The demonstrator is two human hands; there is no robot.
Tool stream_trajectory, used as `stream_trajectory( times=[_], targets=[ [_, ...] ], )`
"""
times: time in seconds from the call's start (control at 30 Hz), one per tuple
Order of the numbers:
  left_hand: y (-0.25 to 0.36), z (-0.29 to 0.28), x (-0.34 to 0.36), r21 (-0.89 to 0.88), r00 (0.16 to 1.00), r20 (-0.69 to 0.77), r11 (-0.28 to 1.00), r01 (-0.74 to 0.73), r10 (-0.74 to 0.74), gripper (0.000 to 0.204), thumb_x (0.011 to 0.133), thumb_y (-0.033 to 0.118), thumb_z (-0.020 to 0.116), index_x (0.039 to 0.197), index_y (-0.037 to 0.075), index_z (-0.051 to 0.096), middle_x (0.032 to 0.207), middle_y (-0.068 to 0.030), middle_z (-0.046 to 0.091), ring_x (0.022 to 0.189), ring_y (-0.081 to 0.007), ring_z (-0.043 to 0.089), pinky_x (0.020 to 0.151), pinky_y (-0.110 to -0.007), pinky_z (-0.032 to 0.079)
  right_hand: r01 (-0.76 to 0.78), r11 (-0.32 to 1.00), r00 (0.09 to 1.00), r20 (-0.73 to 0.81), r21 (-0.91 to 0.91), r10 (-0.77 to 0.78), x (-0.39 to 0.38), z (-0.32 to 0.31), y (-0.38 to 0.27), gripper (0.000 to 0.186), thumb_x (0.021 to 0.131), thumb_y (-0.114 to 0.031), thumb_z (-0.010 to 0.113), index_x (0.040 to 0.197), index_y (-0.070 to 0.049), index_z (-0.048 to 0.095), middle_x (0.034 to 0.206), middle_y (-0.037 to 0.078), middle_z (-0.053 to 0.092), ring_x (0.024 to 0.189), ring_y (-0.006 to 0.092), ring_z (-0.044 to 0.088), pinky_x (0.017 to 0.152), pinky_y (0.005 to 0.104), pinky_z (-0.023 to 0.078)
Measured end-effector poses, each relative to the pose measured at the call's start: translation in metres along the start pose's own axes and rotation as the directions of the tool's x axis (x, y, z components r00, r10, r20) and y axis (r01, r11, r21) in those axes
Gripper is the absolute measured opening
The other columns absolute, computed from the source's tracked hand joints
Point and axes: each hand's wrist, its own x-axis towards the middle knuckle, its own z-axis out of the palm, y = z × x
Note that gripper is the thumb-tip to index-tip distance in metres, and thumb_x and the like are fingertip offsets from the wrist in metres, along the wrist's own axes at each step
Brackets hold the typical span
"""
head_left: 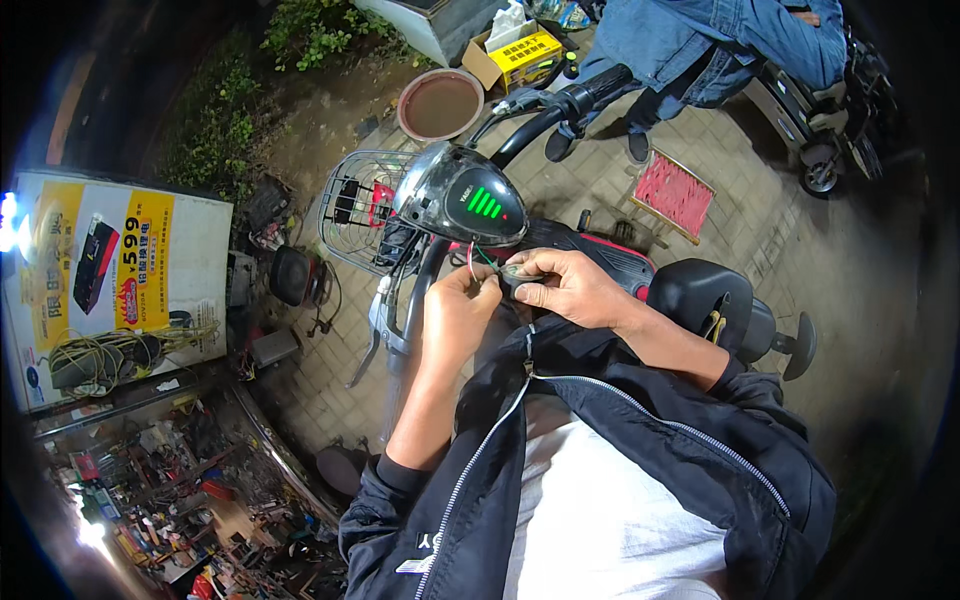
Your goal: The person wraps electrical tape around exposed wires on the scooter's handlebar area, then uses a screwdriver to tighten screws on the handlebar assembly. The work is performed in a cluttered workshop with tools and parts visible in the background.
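Note:
Below the handlebar display, which shows green bars, thin red, white and green wires hang out. My left hand pinches these wires between thumb and fingertips. Close beside it, my right hand is closed on a small dark part at the wires' ends, its exact kind unclear. Both hands are over an electric scooter with a wire front basket and a black seat.
Another person stands at the upper right near a red low stool and another scooter. A basin, a yellow box, a signboard with cables and a cluttered tool bench surround the scooter.

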Motion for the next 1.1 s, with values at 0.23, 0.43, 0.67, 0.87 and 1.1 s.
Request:
stream_trajectory(
  times=[0.23, 0.43, 0.67, 0.87, 1.1],
  targets=[
    [-0.002, 0.003, 0.007, 0.222, 0.992, -0.023, 0.968, -0.116, 0.124, 0.009, 0.085, 0.006, 0.063, 0.078, -0.001, 0.064, 0.062, 0.0017, 0.058, 0.052, -0.0039, 0.049, 0.047, -0.022, 0.038, 0.155, 0.953, 0.988, 0.024, -0.261, -0.154, -0.001, 0.0, -0.006, 0.024, 0.086, -0.01, 0.075, 0.103, 0.004, 0.068, 0.108, 0.011, 0.065, 0.098, 0.0167, 0.062, 0.086, 0.0315, 0.051],
    [-0.005, -0.004, 0.006, -0.149, 0.992, 0.088, 0.984, 0.101, -0.088, 0.006, 0.088, 0.006, 0.061, 0.087, 0.0, 0.061, 0.072, -0.0037, 0.061, 0.053, -0.0085, 0.054, 0.048, -0.024, 0.044, -0.103, 0.994, 0.989, 0.106, 0.037, 0.098, 0.004, -0.015, -0.009, 0.029, 0.089, -0.015, 0.074, 0.111, 0.004, 0.067, 0.111, 0.005, 0.066, 0.095, 0.0106, 0.06, 0.083, 0.0272, 0.049],
    [-0.002, -0.007, 0.005, -0.002, 0.996, 0.079, 0.999, 0.044, -0.043, 0.004, 0.087, 0.006, 0.061, 0.085, 0.002, 0.06, 0.068, 0.0011, 0.058, 0.053, -0.0051, 0.049, 0.048, -0.021, 0.038, -0.069, 0.994, 0.994, 0.091, 0.087, 0.061, 0.008, -0.015, -0.006, 0.031, 0.09, -0.017, 0.074, 0.112, 0.004, 0.067, 0.113, 0.006, 0.067, 0.094, 0.0093, 0.061, 0.082, 0.0251, 0.05],
    [-0.014, 0.0, -0.002, -0.058, 0.998, -0.02, 0.996, -0.066, 0.065, 0.005, 0.091, 0.005, 0.062, 0.095, 0.001, 0.062, 0.068, 0.0052, 0.054, 0.054, -0.0021, 0.044, 0.049, -0.019, 0.033, -0.241, 0.925, 0.97, 0.061, 0.293, 0.234, 0.018, -0.016, -0.005, 0.029, 0.092, -0.017, 0.071, 0.11, 0.005, 0.066, 0.112, 0.012, 0.067, 0.096, 0.0148, 0.066, 0.088, 0.0305, 0.055],
    [-0.027, -0.003, -0.018, 0.035, 0.991, -0.113, 0.997, -0.073, 0.077, 0.016, 0.092, 0.009, 0.068, 0.103, -0.002, 0.067, 0.085, -0.0025, 0.068, 0.078, -0.0066, 0.059, 0.073, -0.025, 0.049, -0.325, 0.809, 0.935, 0.295, 0.49, 0.197, 0.02, -0.024, -0.011, 0.023, 0.091, -0.004, 0.064, 0.111, 0.007, 0.064, 0.113, 0.013, 0.066, 0.105, 0.0214, 0.065, 0.098, 0.0382, 0.053]
  ],
)
